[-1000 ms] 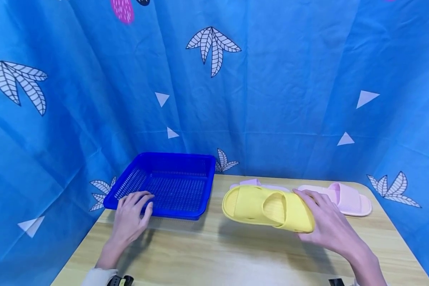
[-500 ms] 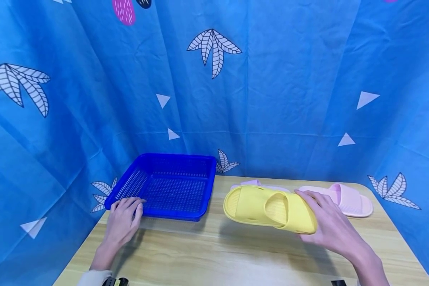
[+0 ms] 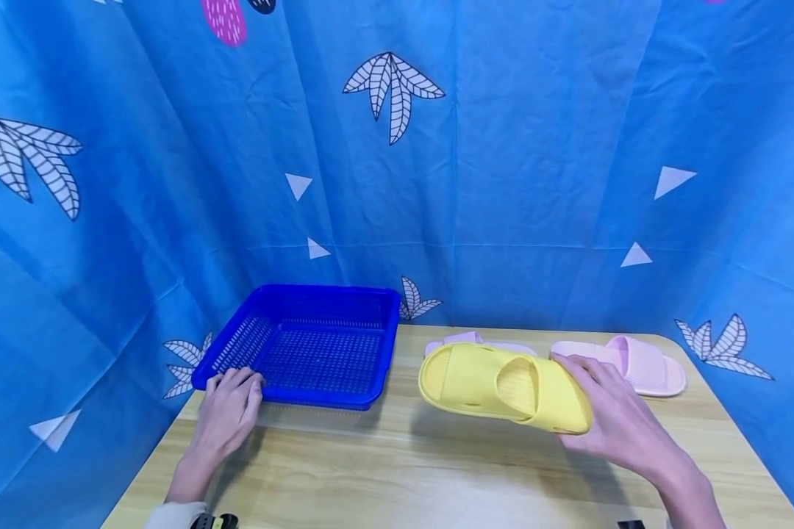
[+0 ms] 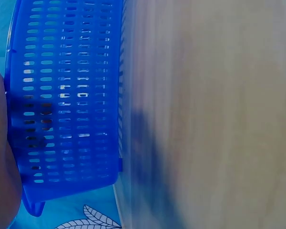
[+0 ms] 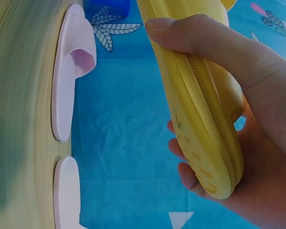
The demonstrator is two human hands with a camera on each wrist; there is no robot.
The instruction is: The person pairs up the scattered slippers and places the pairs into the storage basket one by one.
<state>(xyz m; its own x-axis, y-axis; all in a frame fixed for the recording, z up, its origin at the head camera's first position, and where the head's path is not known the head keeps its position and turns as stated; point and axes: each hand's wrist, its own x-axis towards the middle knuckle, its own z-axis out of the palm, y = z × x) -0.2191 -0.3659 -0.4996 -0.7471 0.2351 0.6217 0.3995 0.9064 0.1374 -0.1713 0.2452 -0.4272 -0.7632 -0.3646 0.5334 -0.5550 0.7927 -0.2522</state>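
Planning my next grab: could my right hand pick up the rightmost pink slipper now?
Probably not: your right hand is gripping the yellow slippers, though nothing else seems to block the pink slipper.

The person's left hand (image 3: 227,417) is curling its fingers (image 3: 237,377) forward, the thumb (image 3: 254,402) lying close beside them — the left forearm (image 3: 188,474) is slanting up from the lower edge. The right hand (image 3: 612,419) is gripping, its extended thumb (image 5: 195,34) opposing three visible fingertips (image 5: 188,177) — the right forearm (image 3: 681,481) is angling inward.
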